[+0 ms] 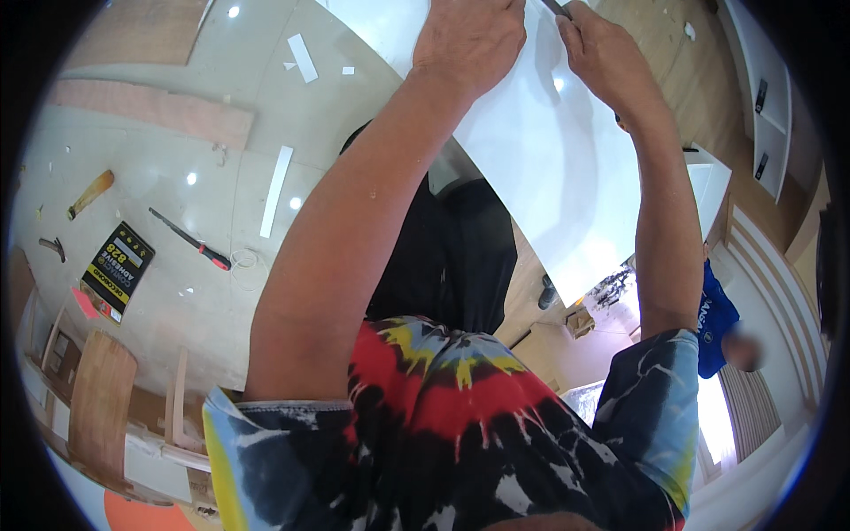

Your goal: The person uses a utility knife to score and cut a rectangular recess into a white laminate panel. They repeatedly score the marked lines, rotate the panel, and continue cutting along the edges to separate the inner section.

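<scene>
Floor (150,181) off to the left: looked pale and kinda glossy. Next down, white panel (558,177): lay slanted beneath left hand (469,40) and right hand (611,57). Left one: cropped at the top edge, so couldn't really tell about grip, spread or clenched, loaded or not. Right one: had grip curled tight round narrow dark tool (556,8).

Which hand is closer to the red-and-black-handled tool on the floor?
The left. The left hand is over the white board, ahead and right of the red-and-black-handled tool; the right hand, gripping a dark object, is farther right over the same board.
</scene>
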A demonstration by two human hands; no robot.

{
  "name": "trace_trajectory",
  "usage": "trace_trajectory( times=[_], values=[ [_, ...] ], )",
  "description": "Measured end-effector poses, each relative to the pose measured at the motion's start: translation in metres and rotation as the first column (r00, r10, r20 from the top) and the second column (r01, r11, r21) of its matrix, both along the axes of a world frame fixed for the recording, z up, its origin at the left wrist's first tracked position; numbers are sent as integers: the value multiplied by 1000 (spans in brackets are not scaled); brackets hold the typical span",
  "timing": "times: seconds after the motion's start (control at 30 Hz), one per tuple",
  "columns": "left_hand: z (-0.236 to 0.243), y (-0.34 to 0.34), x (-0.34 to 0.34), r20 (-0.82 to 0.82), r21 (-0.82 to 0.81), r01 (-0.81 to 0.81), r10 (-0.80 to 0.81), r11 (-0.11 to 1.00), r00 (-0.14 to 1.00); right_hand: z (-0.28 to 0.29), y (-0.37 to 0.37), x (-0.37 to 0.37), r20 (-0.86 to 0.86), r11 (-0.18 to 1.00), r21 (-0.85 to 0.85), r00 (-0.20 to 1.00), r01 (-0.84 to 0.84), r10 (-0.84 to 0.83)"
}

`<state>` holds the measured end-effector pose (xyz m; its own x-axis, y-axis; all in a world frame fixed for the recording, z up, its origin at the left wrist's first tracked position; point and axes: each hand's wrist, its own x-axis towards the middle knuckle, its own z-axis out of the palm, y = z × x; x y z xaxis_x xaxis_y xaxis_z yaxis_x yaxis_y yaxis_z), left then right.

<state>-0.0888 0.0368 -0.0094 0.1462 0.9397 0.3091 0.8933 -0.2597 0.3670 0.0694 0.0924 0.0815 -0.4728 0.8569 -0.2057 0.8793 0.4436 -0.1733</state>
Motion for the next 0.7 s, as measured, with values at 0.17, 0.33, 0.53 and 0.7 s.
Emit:
trace_trajectory(
  times=[0.17,0.33,0.53,0.7],
  values=[
    [-1,1,0,-13,44,-12,13,999,1000,-11,5,5,83,994,41,992,-99,95],
    [1,2,0,-24,32,0,1,999,1000,-17,2,4,115,998,44,993,-41,36],
    [3,2,-2,-43,-10,14,-14,1000,999,-15,-4,-9,176,993,110,984,-32,13],
    [9,3,-2,-33,-71,39,-41,997,999,-20,-7,-16,310,985,152,950,-79,28]
  ],
)
